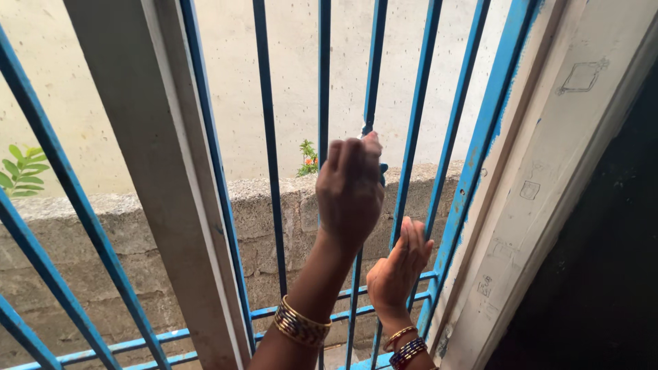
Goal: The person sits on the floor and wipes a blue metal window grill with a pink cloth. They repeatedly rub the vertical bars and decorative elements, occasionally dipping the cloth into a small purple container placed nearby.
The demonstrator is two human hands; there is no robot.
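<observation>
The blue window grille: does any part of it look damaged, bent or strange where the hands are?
The blue grille looks sound: its bars run straight and unbroken. One oddity: blue paint is smeared past the right edge bar onto the pale frame. The left hand grips one bar; the right hand rests against a bar lower down.
</observation>
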